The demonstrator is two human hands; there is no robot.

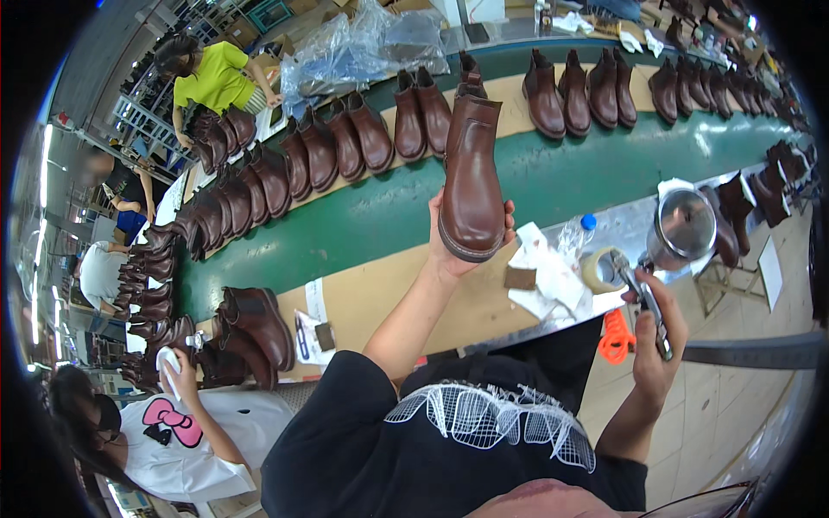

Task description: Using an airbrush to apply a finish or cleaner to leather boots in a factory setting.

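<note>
A brown leather ankle boot point(473, 186) is held up over the bench in my left hand point(447, 257), toe toward me, its fingers wrapped around the sole end. My right hand point(661, 332) is closed around a metal spray gun point(654, 312), held to the right of the boot and apart from it. A round steel cup point(684, 226) above the gun appears joined to it. Below and left of the gun's front are a tape roll point(602, 269) and a crumpled white cloth point(553, 281) with a small brown pad point(520, 278) on it.
Paired brown boots point(324, 151) line the far side of the green conveyor belt point(345, 229). A blue-capped plastic bottle point(577, 231) stands near the cloth. An orange coil point(616, 338) hangs below the bench edge. A co-worker in a white shirt point(194, 436) handles boots at the left.
</note>
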